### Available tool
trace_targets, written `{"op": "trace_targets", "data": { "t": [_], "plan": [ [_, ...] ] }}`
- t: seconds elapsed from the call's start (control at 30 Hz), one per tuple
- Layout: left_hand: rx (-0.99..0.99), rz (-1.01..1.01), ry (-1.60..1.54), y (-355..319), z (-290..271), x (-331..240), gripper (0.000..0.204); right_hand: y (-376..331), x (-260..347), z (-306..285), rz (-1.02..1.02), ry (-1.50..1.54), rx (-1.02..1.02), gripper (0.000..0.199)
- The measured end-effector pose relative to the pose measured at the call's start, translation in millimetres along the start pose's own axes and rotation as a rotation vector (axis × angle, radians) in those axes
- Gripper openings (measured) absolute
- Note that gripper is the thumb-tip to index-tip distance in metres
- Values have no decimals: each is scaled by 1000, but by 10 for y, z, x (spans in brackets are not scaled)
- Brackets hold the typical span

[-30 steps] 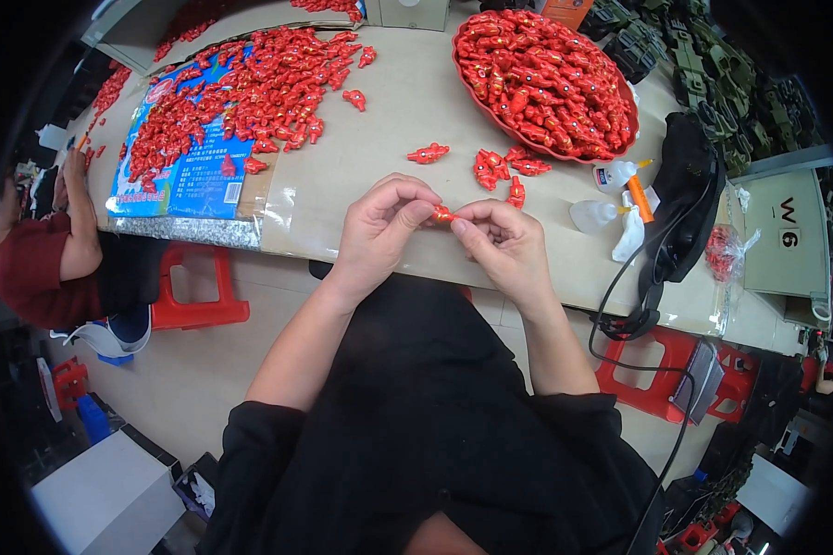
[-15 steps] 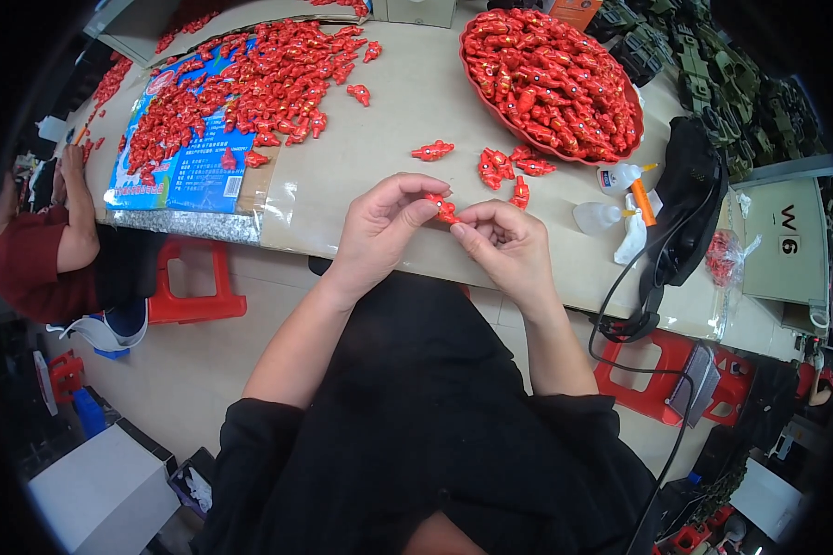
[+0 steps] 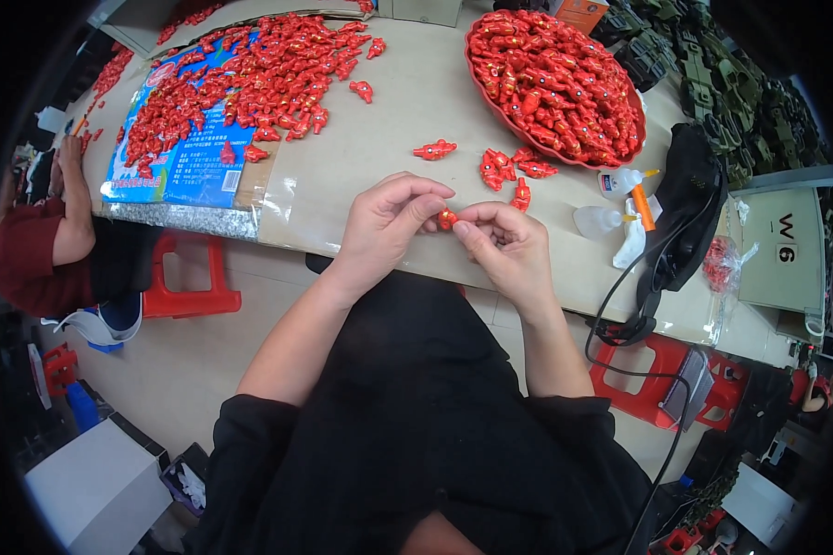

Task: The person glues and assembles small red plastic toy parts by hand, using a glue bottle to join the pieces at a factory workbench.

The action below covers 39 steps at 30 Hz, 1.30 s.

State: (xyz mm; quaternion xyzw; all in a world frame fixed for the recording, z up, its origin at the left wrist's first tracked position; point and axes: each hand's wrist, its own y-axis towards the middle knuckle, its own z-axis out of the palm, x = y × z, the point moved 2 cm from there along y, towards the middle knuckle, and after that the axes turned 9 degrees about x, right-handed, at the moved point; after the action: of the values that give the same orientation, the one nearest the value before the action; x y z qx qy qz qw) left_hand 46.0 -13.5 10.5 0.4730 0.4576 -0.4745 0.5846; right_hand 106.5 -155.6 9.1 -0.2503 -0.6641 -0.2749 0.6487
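Between my two hands, just above the table's near edge, is a small red figurine (image 3: 447,219) with gold patches. My left hand (image 3: 389,222) pinches one side of it with thumb and forefinger. From the other side, the fingertips of my right hand (image 3: 504,242) grip it as well, so much of the piece is covered. Beyond my hands, a few more red figurines (image 3: 498,169) lie in a loose cluster, and a single red figurine (image 3: 434,150) rests to their left.
A red scalloped basin (image 3: 565,159) heaped with figurines stands at the far right. Many more figurines (image 3: 250,88) cover a blue cardboard sheet (image 3: 190,185) at left. Glue bottles (image 3: 602,220), a black bag (image 3: 690,208) and its cable lie right. A co-worker (image 3: 42,250) sits left.
The figurine has turned between my fingertips and now shows a rounder, more golden side. Both hands stay almost in place; the whole view has shifted slightly.
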Motion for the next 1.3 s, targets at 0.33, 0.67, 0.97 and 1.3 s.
{"op": "trace_targets", "data": {
  "t": [0.33, 0.67, 0.97, 1.3],
  "plan": [
    [114, -6, 38, 27, -9, -53, 20, -2, -16, -24, 18, 11, 41, 10],
    [138, 41, 60, 30, 16, -28, 29, 30, 13, -25, 74, 29, 47, 13],
    [152, 36, 118, 23, -4, 6, 31, 63, 30, -20, 148, 90, 48, 13],
    [139, -18, 95, 25, -4, 15, 33, 106, 73, -7, 209, 142, 58, 11]
  ]
}}
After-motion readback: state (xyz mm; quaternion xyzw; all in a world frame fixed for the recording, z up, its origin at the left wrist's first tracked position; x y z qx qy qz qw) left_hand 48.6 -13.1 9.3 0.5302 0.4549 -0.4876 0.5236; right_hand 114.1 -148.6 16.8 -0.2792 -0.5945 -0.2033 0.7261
